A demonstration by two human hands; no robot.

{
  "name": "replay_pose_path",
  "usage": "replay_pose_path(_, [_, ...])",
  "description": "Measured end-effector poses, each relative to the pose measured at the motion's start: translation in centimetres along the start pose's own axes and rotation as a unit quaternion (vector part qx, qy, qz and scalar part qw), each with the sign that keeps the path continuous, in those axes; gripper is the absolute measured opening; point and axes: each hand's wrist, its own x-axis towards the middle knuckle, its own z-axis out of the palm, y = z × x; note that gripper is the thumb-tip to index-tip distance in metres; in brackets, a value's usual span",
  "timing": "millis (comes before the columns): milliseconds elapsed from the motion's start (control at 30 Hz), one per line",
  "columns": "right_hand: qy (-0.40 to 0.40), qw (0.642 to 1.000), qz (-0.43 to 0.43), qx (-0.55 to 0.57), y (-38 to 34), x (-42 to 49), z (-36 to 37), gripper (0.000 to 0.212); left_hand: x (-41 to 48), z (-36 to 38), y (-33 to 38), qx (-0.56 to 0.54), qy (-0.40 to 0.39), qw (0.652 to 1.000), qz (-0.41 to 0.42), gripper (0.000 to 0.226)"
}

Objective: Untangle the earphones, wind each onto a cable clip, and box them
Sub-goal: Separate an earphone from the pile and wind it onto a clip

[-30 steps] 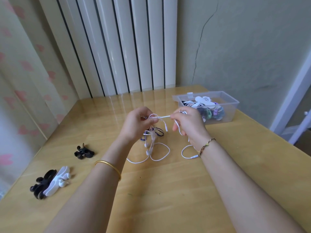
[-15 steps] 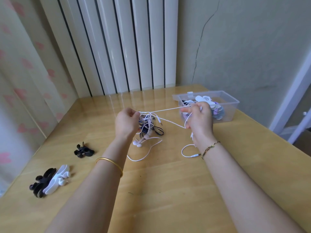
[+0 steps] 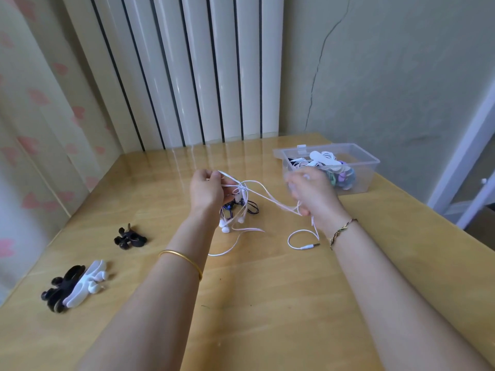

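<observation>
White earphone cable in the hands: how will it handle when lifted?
Likely floppy: the cable hangs slack between the left hand and right hand and loops on the table. Probably light: thin strands, small earbuds. May snag when pulled, as it is tangled with a dark cable.

Gold bangle (image 3: pixel 180 259) left, braided bracelet (image 3: pixel 342 230) right

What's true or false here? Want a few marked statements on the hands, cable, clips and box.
1. Both the left hand and the right hand hold the white earphone cable. True.
2. The clear box is empty. False: wound earphones lie in it.
3. The cable's jack plug lies on the table. True.
4. The spare clips lie right of the box. False: they lie on the table's left side.
</observation>
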Motion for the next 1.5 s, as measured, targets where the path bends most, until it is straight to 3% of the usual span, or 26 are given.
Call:
replay_pose_path(100, [-0.11, 0.981, -0.053, -0.152, -0.2, -0.8, 0.4, 0.026, -0.1, 0.5, 0.3, 0.021, -0.014, 1.0, 0.013, 0.016])
replay_pose_path(200, [-0.119, 0.977, -0.068, -0.163, 0.0, -1.0, 1.1, 0.017, -0.2, 0.6, 0.6, -0.003, -0.037, 0.999, 0.005, 0.015])
replay_pose_path(333, [-0.068, 0.994, -0.083, -0.014, 0.1, -0.9, 1.5, 0.012, -0.2, 0.0, 0.4, -0.001, -0.09, 0.996, 0.011, 0.017])
replay_pose_path(500, [0.043, 0.987, -0.022, 0.153, 0.1, -0.4, 1.4, 0.014, -0.4, -0.6, -0.4, 0.045, -0.125, 0.991, 0.023, 0.016])
replay_pose_path(667, [0.058, 0.949, 0.02, 0.31, 0.4, -0.1, 1.4, 0.019, -0.4, -0.4, -0.6, 0.205, -0.095, 0.97, 0.093, 0.016])
replay_pose_path(767, [0.041, 0.939, 0.028, 0.34, 0.4, -0.3, 1.2, 0.02, -0.5, -0.4, -0.6, 0.279, -0.089, 0.949, 0.118, 0.014])
replay_pose_path(833, [0.017, 0.936, 0.043, 0.35, 0.5, -0.4, 1.2, 0.024, -0.5, -0.4, -0.5, 0.258, -0.104, 0.958, 0.07, 0.026])
replay_pose_path(933, [-0.026, 0.946, 0.059, 0.319, 0.5, -0.6, 1.3, 0.023, -1.0, -0.1, -0.1, 0.143, -0.153, 0.978, -0.028, 0.04])
replay_pose_path(1067, [-0.079, 0.948, 0.068, 0.301, 0.1, -0.7, 1.4, 0.017, -1.4, 0.0, 0.6, 0.038, -0.2, 0.975, -0.089, 0.038])
replay_pose_path(1167, [-0.097, 0.934, 0.083, 0.333, 0.2, -0.3, 1.4, 0.016, -1.4, 0.0, 0.8, 0.03, -0.198, 0.974, -0.102, 0.034])
replay_pose_path(1333, [-0.057, 0.886, 0.107, 0.448, 1.0, 0.6, 1.3, 0.019, -0.9, -0.1, 0.7, -0.01, -0.172, 0.976, -0.135, 0.032])
replay_pose_path(1433, [-0.027, 0.872, 0.107, 0.476, 1.5, 1.2, 0.9, 0.021, -0.9, -0.6, 0.8, 0.021, -0.172, 0.977, -0.127, 0.028])
replay_pose_path(1500, [-0.014, 0.88, 0.11, 0.462, 1.6, 1.4, 0.6, 0.021, -1.0, -0.9, 0.8, 0.095, -0.176, 0.977, -0.079, 0.02])
